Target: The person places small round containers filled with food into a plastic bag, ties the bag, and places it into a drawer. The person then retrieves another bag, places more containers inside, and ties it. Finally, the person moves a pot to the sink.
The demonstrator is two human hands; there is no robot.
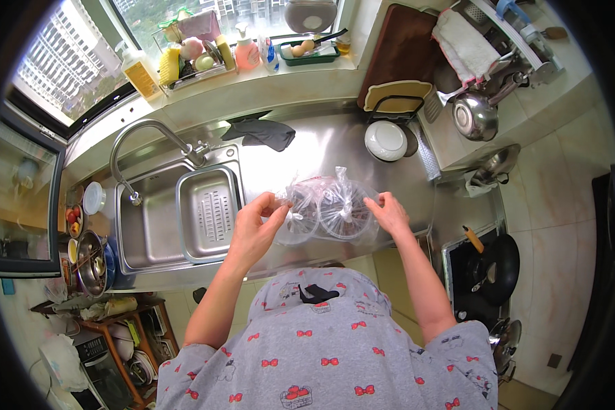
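Two round containers wrapped in clear plastic bags with knotted tops sit side by side at the front of the steel counter (323, 128). My left hand (263, 218) pinches the plastic at the upper left of the left bagged container (297, 225). At the edge of the plastic around the right bagged container (344, 212) is my right hand (388, 211), thumb and fingers close together; whether it grips the film cannot be told. What the containers hold is hard to make out through the film.
Left of the bags lies a steel sink (154, 220) with a drain basket (212, 212) and curved faucet (151, 125). A dark cloth (264, 134) lies behind. White bowl (385, 140) and cutting boards (397, 56) stand back right; a black wok (499, 269) sits right.
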